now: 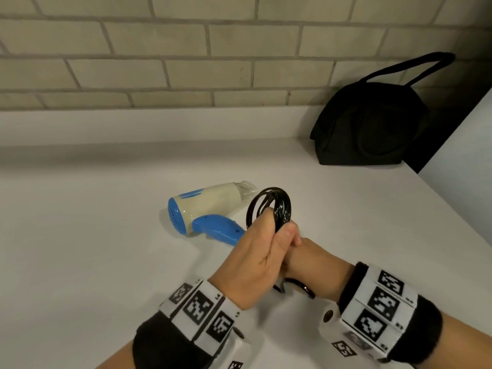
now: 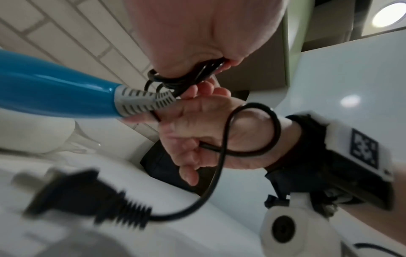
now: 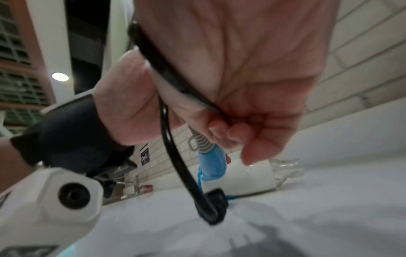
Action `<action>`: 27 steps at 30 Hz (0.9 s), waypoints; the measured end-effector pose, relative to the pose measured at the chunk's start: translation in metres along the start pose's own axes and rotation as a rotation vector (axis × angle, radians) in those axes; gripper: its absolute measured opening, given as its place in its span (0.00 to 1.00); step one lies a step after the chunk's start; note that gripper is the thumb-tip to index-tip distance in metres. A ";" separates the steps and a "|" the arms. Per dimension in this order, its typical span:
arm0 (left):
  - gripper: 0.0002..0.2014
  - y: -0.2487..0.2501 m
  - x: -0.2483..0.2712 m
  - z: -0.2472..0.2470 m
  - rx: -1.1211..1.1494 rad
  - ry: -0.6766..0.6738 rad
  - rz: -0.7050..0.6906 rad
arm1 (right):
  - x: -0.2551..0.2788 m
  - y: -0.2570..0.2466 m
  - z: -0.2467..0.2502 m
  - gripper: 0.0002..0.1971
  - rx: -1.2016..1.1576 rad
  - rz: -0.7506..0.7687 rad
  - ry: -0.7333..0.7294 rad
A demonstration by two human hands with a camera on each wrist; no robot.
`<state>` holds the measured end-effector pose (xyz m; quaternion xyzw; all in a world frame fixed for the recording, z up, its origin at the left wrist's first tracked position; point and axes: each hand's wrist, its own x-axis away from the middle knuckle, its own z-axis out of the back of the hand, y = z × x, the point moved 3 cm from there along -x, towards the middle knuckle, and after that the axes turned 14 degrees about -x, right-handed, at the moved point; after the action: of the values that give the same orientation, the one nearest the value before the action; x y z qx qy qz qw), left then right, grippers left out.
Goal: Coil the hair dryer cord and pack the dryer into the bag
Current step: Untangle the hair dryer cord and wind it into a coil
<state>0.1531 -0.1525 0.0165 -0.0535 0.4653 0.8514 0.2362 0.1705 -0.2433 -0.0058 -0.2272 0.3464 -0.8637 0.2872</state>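
Note:
The cream and blue hair dryer (image 1: 210, 209) lies on its side on the white counter (image 1: 93, 249). Its black cord (image 1: 271, 206) is wound into a coil of several loops that stands up above my left hand (image 1: 253, 246), which grips the coil's lower part. My right hand (image 1: 314, 257) is pressed against the left hand from the right. In the left wrist view its curled fingers (image 2: 191, 149) pinch the loose cord end, and the plug (image 2: 87, 196) dangles below. The black bag (image 1: 372, 123) stands at the back right against the wall.
A brick wall (image 1: 159, 62) runs along the back of the counter. A white panel (image 1: 468, 161) rises on the right, beside the bag. The blue handle (image 2: 54, 92) with its grey strain relief lies just left of my hands.

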 end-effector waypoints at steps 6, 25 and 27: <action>0.30 0.003 0.001 0.002 -0.425 0.006 -0.128 | 0.018 -0.006 0.006 0.10 -0.669 0.051 -0.071; 0.18 -0.024 0.002 0.024 -0.558 -0.139 0.150 | 0.090 0.031 0.046 0.28 -0.855 -0.087 0.192; 0.19 -0.027 0.007 0.017 -0.527 -0.269 0.167 | 0.092 0.013 0.055 0.25 -0.615 0.007 0.272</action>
<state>0.1617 -0.1239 0.0033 0.0388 0.1955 0.9587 0.2032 0.1403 -0.3368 0.0390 -0.1845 0.6267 -0.7402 0.1594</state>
